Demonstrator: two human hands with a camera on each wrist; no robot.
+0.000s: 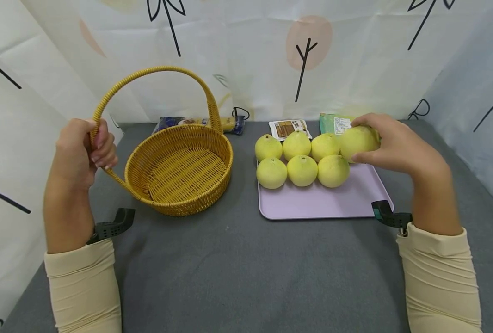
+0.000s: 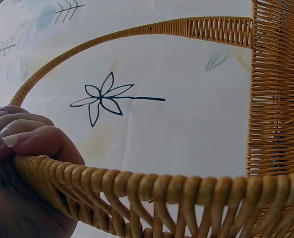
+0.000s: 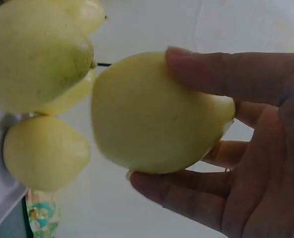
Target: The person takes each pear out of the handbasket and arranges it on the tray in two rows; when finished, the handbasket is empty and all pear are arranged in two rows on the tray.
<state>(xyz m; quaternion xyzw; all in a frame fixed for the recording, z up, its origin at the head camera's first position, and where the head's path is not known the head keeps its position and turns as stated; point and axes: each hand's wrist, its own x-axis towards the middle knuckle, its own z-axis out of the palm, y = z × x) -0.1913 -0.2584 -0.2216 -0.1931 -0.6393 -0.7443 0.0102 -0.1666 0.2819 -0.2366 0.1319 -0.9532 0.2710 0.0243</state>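
My left hand point(image 1: 82, 145) grips the arched handle point(image 2: 137, 183) of a yellow woven basket point(image 1: 180, 203), its fingers curled round the lower left of the arch. The basket's inside shows only its woven bottom. On the right, my right hand point(image 1: 396, 143) holds a round yellow-green fruit point(image 3: 151, 114) between thumb and fingers; its surface is smooth and it narrows toward one end. The held fruit is close over the back right of a lilac tray point(image 1: 321, 208). Several similar fruits point(image 1: 302, 170) sit in two rows on the tray, just left of the hand.
Behind the basket lies a blue and yellow packet point(image 1: 234, 125). A white and brown packet point(image 1: 288, 128) and a green packet point(image 1: 331, 124) lie behind the tray. The grey tabletop point(image 1: 238, 268) ends at a patterned white curtain point(image 1: 250, 60) at the back and sides.
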